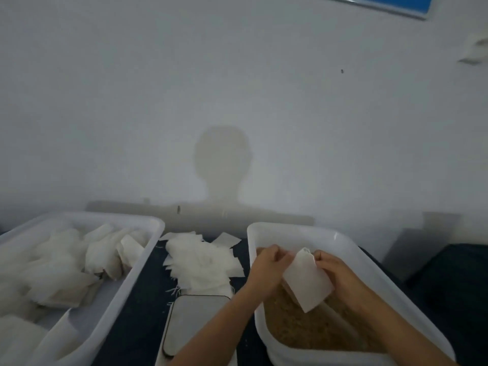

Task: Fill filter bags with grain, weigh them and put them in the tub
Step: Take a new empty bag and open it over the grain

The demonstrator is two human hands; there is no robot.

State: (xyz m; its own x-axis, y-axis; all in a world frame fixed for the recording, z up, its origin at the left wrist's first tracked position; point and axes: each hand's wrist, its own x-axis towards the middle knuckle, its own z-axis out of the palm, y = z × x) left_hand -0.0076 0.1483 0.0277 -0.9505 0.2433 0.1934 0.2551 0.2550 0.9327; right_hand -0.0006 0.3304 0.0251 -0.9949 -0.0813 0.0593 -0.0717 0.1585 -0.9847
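Two hands hold one white filter bag (306,282) over a tub of grain (311,323).

The left hand (266,262) and right hand (335,270) each pinch the bag's top edge – apparently opening it, so filling is likely just starting. Two white tubs: the grain tub (343,241) at right, and the left tub (137,262) already holding many bags, too heaped to count. Between them on the dark tabletop (137,313) lie a loose pile of empty bags (203,262) and one flat scale (195,320) – weighing and depositing remain.
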